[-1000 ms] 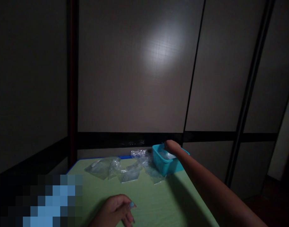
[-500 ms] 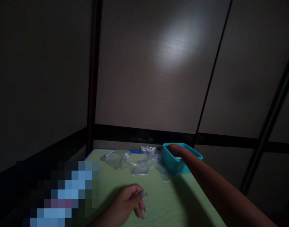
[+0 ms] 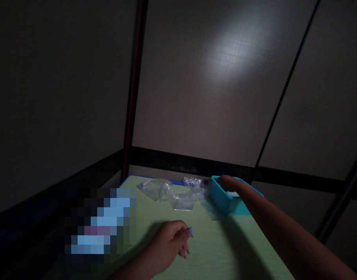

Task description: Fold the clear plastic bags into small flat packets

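My left hand (image 3: 176,239) is above the near middle of the green table top (image 3: 207,249), its thumb and forefinger pinched on a small pale-blue piece (image 3: 191,230). That piece is too small to name. My right arm reaches across to the blue plastic basket (image 3: 222,200) at the table's far right. Over the basket's left rim, my right hand (image 3: 226,181) dips inside, so its fingers are hidden. Something whitish (image 3: 232,193) shows in the basket below the wrist.
Several crumpled clear plastic bags (image 3: 184,201) lie along the far side of the table, up against the basket. Behind stands a panelled wall (image 3: 196,97) with dark strips. A pixelated blue-and-purple patch (image 3: 108,217) covers the table's left edge.
The view has swung so that everything sits further right. My left hand keeps its pinch, a little higher in the picture. My right hand remains in the basket.
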Available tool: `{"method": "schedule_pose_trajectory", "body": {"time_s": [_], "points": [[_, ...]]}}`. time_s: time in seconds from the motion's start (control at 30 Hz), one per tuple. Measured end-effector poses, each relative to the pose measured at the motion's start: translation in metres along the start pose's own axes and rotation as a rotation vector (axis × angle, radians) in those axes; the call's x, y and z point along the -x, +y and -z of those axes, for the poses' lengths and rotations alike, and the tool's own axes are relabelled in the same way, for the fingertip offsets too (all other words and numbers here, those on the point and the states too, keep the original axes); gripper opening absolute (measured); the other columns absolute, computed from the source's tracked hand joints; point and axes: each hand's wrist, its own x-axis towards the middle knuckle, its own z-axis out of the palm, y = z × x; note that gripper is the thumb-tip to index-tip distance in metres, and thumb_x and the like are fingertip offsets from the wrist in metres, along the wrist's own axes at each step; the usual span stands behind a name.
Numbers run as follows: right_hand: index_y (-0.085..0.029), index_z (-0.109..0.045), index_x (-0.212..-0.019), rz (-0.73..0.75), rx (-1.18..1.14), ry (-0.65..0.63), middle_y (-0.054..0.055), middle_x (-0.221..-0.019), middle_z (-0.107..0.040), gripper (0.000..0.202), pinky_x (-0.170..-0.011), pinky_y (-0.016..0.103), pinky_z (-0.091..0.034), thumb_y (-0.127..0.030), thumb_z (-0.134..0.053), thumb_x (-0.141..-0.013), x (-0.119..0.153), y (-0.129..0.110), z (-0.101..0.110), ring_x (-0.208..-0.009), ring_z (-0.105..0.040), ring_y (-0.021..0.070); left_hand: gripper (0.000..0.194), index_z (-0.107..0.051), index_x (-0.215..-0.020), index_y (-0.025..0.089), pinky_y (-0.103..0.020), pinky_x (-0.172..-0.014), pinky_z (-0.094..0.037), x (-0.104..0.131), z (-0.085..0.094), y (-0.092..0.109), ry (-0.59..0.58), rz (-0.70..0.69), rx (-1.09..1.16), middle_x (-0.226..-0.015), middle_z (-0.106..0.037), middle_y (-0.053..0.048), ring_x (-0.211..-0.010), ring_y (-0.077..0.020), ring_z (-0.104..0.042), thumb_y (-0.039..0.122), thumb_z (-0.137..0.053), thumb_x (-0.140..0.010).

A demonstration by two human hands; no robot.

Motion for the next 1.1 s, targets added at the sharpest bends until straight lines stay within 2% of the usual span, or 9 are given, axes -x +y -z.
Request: {"method": "schedule_pose_trajectory", "body": {"time_s": [0.07,0.13,0.23,0.3,0.4,0.53,0.7,0.93,1.1], "points": [[-0.016,-0.067,-0.073,0.015,0.058,-0.027,0.0,-0.058,-0.061,0.017,-0.053,0.02,-0.035,-0.007,-0.067,-0.058,0.002,0.002,0.015,-0.05,-0.054,0.011,0.03,-0.054,-0.066,0.015,-0.023,-0.054,-0.039,0.002,0.004,0.004,0.079,-0.091,-0.186,-0.059,-0.055,0.0,-0.056,-0.0125,-0.054,0.039,-0.045,-0.082],[-0.016,-0.066,-0.081,0.034,0.117,0.024,0.005,-0.07,-0.063,0.016,-0.056,0.022,-0.034,-0.014,-0.065,-0.065,0.006,0.0,0.033,-0.061,-0.056,0.0139,0.023,-0.057,-0.066,0.016,-0.025,-0.063,-0.04,0.003,0.01,0.007,0.174,-0.218,-0.383,-0.069,-0.057,-0.002,-0.068,-0.0152,-0.054,0.032,-0.048,-0.081],[-0.016,-0.061,-0.092,0.052,0.192,0.157,0.01,-0.088,-0.062,0.02,-0.059,0.024,-0.032,-0.023,-0.044,-0.083,0.021,-0.017,0.055,-0.073,-0.055,0.0165,0.01,-0.06,-0.075,0.018,-0.03,-0.075,-0.039,0.003,0.016,0.009,0.313,-0.345,-0.533,-0.084,-0.057,-0.005,-0.085,-0.0198,-0.052,0.023,-0.052,-0.077],[-0.017,-0.057,-0.096,0.095,0.213,0.308,0.01,-0.093,-0.06,0.026,-0.059,0.024,-0.031,-0.027,-0.035,-0.087,0.037,-0.037,0.059,-0.073,-0.054,0.0159,0.01,-0.06,-0.081,0.019,-0.033,-0.078,-0.039,0.0,0.019,0.008,0.392,-0.354,-0.551,-0.087,-0.056,-0.006,-0.088,-0.0217,-0.051,0.022,-0.052,-0.076],[-0.018,-0.056,-0.093,0.254,0.129,0.329,0.007,-0.09,-0.059,0.02,-0.063,0.023,-0.033,-0.026,-0.04,-0.084,0.067,-0.072,0.038,-0.076,-0.053,0.0151,0.013,-0.058,-0.086,0.019,-0.035,-0.081,-0.038,-0.004,0.023,0.003,0.483,-0.339,-0.543,-0.09,-0.056,-0.007,-0.091,-0.0228,-0.05,0.021,-0.051,-0.075],[-0.022,-0.053,-0.105,0.486,0.065,0.14,0.007,-0.106,-0.055,0.029,-0.074,0.024,-0.035,-0.031,-0.052,-0.077,0.1,-0.11,-0.023,-0.092,-0.052,0.0183,0.013,-0.055,-0.087,0.019,-0.035,-0.082,-0.039,-0.008,0.026,-0.001,0.539,-0.35,-0.536,-0.092,-0.055,-0.006,-0.093,-0.0217,-0.05,0.019,-0.05,-0.076],[-0.018,-0.052,-0.103,0.355,0.006,0.05,0.009,-0.1,-0.054,0.036,-0.072,0.026,-0.035,-0.039,-0.055,-0.074,0.102,-0.132,-0.079,-0.09,-0.052,0.0199,0.013,-0.055,-0.088,0.018,-0.033,-0.081,-0.04,-0.006,0.025,0.0,0.494,-0.376,-0.557,-0.092,-0.054,-0.006,-0.091,-0.0205,-0.049,0.018,-0.05,-0.076],[-0.017,-0.054,-0.085,0.276,0.069,0.079,0.007,-0.085,-0.056,0.012,-0.062,0.024,-0.032,-0.02,-0.044,-0.079,0.093,-0.135,-0.092,-0.077,-0.053,0.0169,0.015,-0.054,-0.09,0.018,-0.034,-0.083,-0.038,-0.004,0.027,-0.001,0.488,-0.376,-0.562,-0.095,-0.053,-0.007,-0.094,-0.0206,-0.047,0.018,-0.053,-0.076],[-0.016,-0.049,-0.072,0.344,-0.234,0.084,0.005,-0.078,-0.055,0.008,-0.063,0.024,-0.034,-0.014,-0.043,-0.076,0.114,-0.124,-0.086,-0.07,-0.049,0.0149,0.015,-0.054,-0.092,0.018,-0.033,-0.085,-0.037,-0.003,0.027,0.0,0.452,-0.351,-0.561,-0.096,-0.053,-0.006,-0.096,-0.0203,-0.046,0.019,-0.052,-0.076]]}}
